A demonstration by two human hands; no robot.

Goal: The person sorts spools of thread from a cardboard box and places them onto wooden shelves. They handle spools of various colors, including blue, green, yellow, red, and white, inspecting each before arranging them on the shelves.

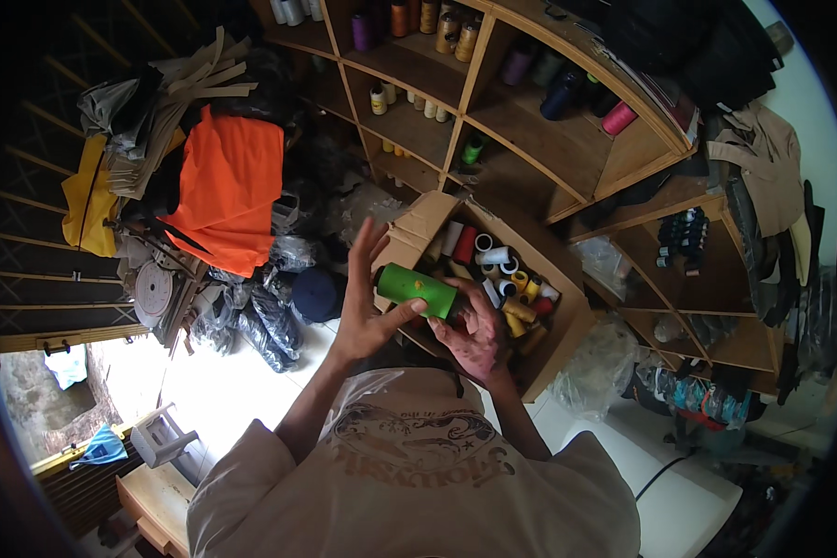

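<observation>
A green thread spool (417,292) lies nearly level between my two hands, over the near left edge of an open cardboard box (556,358). A small yellowish-orange mark shows on its side. My left hand (366,312) supports the spool's left end, its thumb pressed on the thread while the other fingers stretch upward. Around the right end, the fingers and thumb of my right hand (474,330) are closed. Inside the box lie many loose spools, among them a red spool (465,245), a white spool (496,256) and a tan spool (521,311).
Beyond the box stands a wooden shelf unit (409,132) with spools in its compartments. Orange cloth (231,191) hangs over a pile at the left, near dark plastic-wrapped bundles (272,327). Clear plastic bags (597,367) lie right of the box. A wooden table (149,502) stands lower left.
</observation>
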